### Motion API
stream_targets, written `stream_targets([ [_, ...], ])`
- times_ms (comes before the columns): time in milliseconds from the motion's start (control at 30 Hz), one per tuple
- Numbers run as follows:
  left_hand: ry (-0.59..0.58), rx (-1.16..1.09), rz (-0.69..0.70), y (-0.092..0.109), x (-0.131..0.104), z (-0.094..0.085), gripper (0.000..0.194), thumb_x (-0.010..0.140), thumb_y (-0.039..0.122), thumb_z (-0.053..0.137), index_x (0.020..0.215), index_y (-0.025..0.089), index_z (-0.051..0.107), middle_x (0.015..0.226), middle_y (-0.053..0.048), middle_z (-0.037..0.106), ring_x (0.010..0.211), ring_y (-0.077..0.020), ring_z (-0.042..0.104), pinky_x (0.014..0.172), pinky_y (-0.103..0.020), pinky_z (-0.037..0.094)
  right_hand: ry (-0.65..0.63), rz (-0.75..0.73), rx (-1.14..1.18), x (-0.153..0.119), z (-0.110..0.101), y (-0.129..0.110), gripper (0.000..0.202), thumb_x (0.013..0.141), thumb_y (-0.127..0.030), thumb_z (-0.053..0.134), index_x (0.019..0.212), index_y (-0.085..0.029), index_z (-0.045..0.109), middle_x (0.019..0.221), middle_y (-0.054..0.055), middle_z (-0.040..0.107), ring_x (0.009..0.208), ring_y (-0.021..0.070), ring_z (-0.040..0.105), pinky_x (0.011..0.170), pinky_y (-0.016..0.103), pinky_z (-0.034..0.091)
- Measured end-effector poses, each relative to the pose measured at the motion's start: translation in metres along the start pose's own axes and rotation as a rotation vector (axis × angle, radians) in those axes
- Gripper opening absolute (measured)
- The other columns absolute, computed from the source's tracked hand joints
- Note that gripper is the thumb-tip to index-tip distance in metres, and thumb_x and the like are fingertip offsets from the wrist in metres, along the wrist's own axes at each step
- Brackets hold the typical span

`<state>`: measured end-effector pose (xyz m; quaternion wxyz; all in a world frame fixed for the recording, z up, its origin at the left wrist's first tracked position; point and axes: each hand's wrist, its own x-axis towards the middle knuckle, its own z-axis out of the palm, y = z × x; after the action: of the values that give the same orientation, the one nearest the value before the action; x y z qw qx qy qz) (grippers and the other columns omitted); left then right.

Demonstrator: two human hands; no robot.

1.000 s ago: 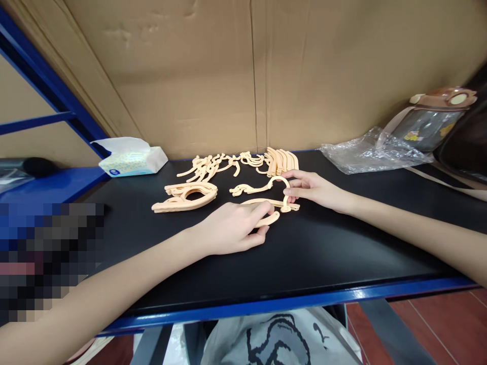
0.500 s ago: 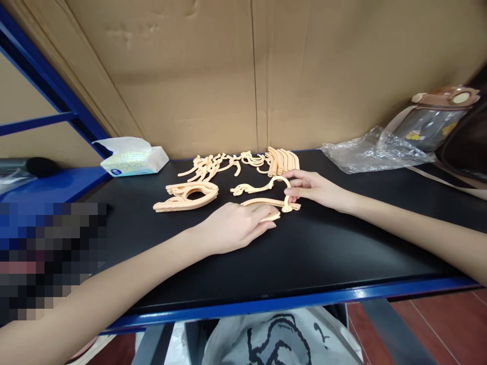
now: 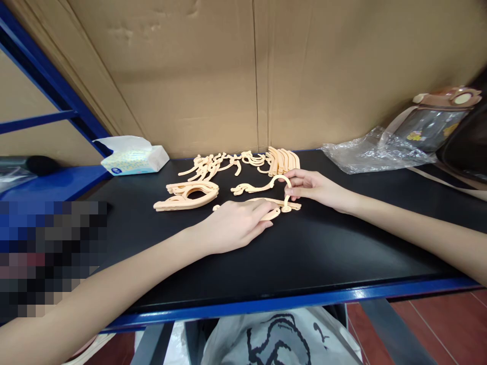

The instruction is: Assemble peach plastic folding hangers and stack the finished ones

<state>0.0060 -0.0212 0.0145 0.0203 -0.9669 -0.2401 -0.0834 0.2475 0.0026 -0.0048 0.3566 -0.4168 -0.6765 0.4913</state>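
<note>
A curved peach-coloured hook piece [image 3: 282,178] is pinched in the fingers of my right hand [image 3: 306,185], its round end low over a long peach arm piece [image 3: 292,205]. My left hand [image 3: 240,223] lies palm down with its fingers closed on a peach arm piece [image 3: 271,215], most of which the hand hides. Just beyond, a small wavy peach hook [image 3: 247,188] rests on the black tabletop. To the left of my left hand lies a stack of joined peach hanger pieces [image 3: 188,196].
Along the back lie loose peach hooks [image 3: 207,166] and a row of peach arms [image 3: 283,161]. A tissue pack [image 3: 135,158] stands at the back left. Clear plastic wrap [image 3: 365,152] and a bottle [image 3: 433,124] are at the right, with a cardboard wall [image 3: 182,76] behind.
My left hand has shifted very slightly, and a small peach tip now shows at its left side. My right hand and the hook piece have hardly moved.
</note>
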Motion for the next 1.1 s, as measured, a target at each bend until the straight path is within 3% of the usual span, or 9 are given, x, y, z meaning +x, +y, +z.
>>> stream_targets([
  [433,0.080,0.001,0.093,-0.0043,-0.0007,0.0061,0.036,0.096,0.028,0.043,0.131,0.019,0.043,0.132,-0.003,0.055,0.115,-0.0152,0.056,0.090,-0.026,0.049,-0.041,0.028,0.121,-0.0005,-0.0030,-0.0009,0.030,0.070,-0.029,0.073,0.091,-0.018,0.056,0.070,-0.004,0.061,0.063,0.0085,0.055,0.068,0.026,0.043],
  [667,0.120,-0.098,0.058,-0.0032,-0.0009,0.0077,0.050,0.094,0.025,0.048,0.140,0.021,0.031,0.129,-0.006,0.057,0.114,-0.0183,0.058,0.088,-0.029,0.051,-0.046,0.031,0.122,-0.0008,-0.0025,-0.0030,0.030,0.070,-0.030,0.073,0.092,-0.018,0.056,0.070,-0.003,0.061,0.062,0.0081,0.055,0.067,0.025,0.044],
  [867,0.101,-0.179,0.020,-0.0025,-0.0008,0.0031,0.035,0.094,0.025,0.048,0.128,0.019,0.043,0.118,-0.004,0.064,0.107,-0.0156,0.062,0.088,-0.025,0.049,-0.056,0.044,0.129,-0.0022,-0.0020,-0.0044,0.030,0.071,-0.029,0.073,0.093,-0.018,0.057,0.070,-0.003,0.063,0.059,0.0080,0.054,0.065,0.026,0.044],
  [1100,0.083,-0.188,0.025,-0.0018,-0.0001,0.0019,0.031,0.095,0.029,0.047,0.125,0.021,0.045,0.125,-0.001,0.061,0.107,-0.0143,0.061,0.088,-0.025,0.048,-0.027,0.024,0.138,-0.0011,-0.0033,-0.0020,0.029,0.070,-0.029,0.074,0.094,-0.019,0.059,0.071,-0.005,0.061,0.061,0.0074,0.054,0.068,0.026,0.043],
])
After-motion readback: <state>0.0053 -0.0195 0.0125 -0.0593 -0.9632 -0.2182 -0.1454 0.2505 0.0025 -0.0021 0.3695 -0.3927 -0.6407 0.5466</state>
